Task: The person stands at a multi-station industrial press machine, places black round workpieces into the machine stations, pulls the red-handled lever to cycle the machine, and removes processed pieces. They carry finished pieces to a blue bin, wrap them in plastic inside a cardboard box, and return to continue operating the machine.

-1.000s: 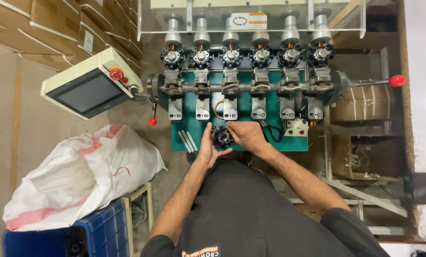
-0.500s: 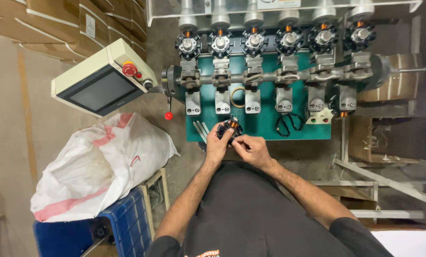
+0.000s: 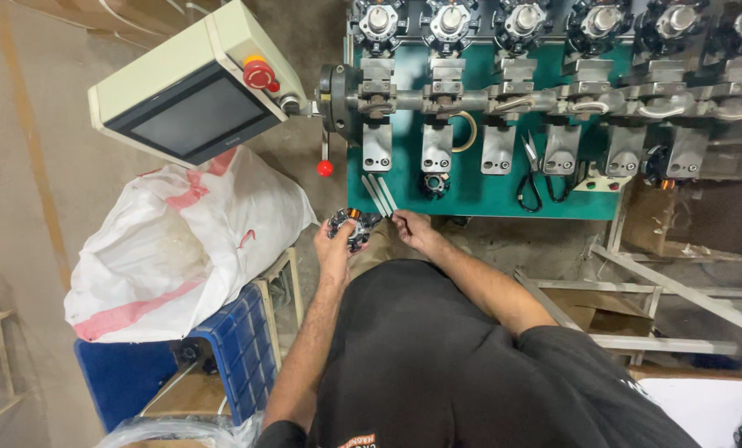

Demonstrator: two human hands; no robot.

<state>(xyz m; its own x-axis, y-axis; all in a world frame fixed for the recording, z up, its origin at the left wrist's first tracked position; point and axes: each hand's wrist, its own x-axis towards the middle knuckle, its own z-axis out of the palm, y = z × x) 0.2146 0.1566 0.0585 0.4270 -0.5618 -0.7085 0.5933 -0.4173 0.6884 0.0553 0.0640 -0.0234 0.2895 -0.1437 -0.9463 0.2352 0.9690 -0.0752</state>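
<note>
1. Head view: a person in a black shirt stands at a green machine panel (image 3: 479,178), seen from above.
2. The left hand (image 3: 336,245) is curled around a small round dark stator (image 3: 352,226) with copper windings, held just below the panel's lower left corner.
3. The right hand (image 3: 416,231) sits just beside it, fingertips pressed together as if pinching something fine; what it pinches is too small to tell.
4. The stator is round, with no clear long axis; its open face looks up toward the camera.
5. A white sack (image 3: 180,245) with red stripes bulges at left, resting on a blue crate (image 3: 238,340).
6. Brown cartons (image 3: 64,10) line the top left corner.
7. A beige control box (image 3: 192,87) with a dark screen and red mushroom button (image 3: 260,75) juts out, tilted, at the machine's left end.
8. A red knob (image 3: 325,168) hangs below it.
9. Black-handled scissors (image 3: 530,178) hang on the panel; white strips (image 3: 379,195) lie slanted near its lower left.
</note>
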